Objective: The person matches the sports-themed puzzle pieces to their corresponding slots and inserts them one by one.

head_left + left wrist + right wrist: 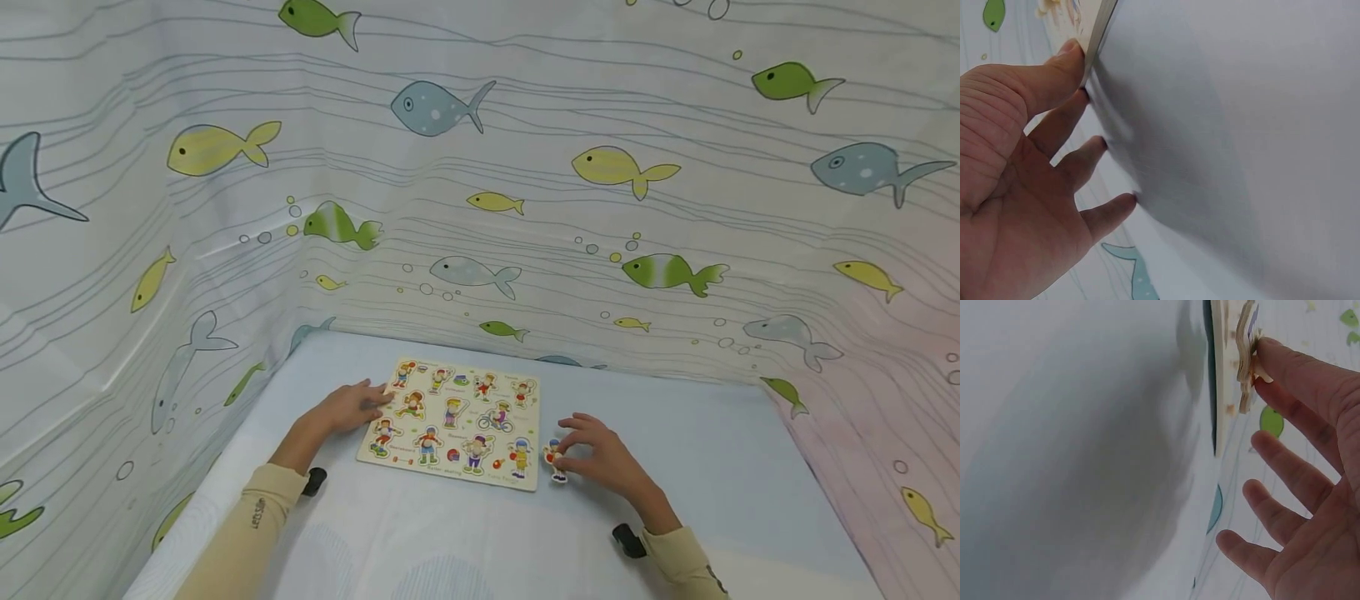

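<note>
Puzzle board (pixel 453 433) on the surface, left hand (pixel 348 407) flat at its left edge. Right hand (pixel 600 454) pinches a figure piece (pixel 555 461) beside the board's right edge; that light fingertip grip may let it slip.

Small dark lettering runs along the left sleeve (pixel 257 508), lower left of the head view; it seems to read "Let's Slim", though it is too small to be sure. The puzzle board (pixel 456 421), at the centre of that view, bears small printed words beside its figures; only "Roller skating" along its near edge can roughly be made out. Neither wrist view shows readable text
</note>
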{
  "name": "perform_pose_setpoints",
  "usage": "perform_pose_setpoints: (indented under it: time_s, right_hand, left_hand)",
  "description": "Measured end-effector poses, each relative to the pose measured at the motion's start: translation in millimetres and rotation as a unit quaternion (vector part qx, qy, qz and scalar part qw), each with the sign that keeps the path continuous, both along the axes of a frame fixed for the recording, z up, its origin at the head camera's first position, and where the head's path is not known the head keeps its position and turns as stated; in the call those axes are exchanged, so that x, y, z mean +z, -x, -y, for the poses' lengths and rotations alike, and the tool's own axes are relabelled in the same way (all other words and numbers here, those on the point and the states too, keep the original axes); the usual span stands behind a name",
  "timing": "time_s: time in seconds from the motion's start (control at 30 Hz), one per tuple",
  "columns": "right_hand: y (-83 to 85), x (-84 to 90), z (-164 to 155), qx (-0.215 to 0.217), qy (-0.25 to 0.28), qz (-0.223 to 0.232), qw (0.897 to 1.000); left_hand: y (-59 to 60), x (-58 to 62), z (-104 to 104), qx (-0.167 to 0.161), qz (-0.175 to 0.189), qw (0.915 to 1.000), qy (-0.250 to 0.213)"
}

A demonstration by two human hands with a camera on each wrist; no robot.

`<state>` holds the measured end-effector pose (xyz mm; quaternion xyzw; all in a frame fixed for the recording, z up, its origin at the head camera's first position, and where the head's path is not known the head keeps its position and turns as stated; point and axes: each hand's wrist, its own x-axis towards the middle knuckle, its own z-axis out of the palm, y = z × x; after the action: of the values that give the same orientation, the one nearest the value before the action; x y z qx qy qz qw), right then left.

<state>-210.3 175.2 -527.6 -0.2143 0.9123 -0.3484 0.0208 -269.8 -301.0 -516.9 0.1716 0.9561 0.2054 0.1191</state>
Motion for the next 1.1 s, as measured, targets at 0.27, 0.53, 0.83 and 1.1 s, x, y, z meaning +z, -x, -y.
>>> perform_pose_setpoints:
  time_s: [0.27, 0.53, 0.83, 1.1]
  right_hand:
    - [5.2, -2.5, 23, 0.021, 0.007, -0.004, 1.0]
    - [7.5, -9.6, 39, 0.025, 0.008, -0.005, 1.0]
    - [10.0, -16.5, 53, 0.02, -0.01, -0.015, 1.0]
    - [11.0, -18.7, 59, 0.017, -0.007, -0.023, 1.0]
  left_hand:
    - [-0.1, 1.3, 0, 0.004, 0.001, 1.0, 0.001]
    - [1.0, -0.8, 0, 0.007, 0.006, 0.9999, 0.004]
    - [0.2, -1.6, 0, -0.002, -0.003, 1.0, 0.007]
    - [0.3, -2.0, 0, -0.001, -0.004, 1.0, 0.003]
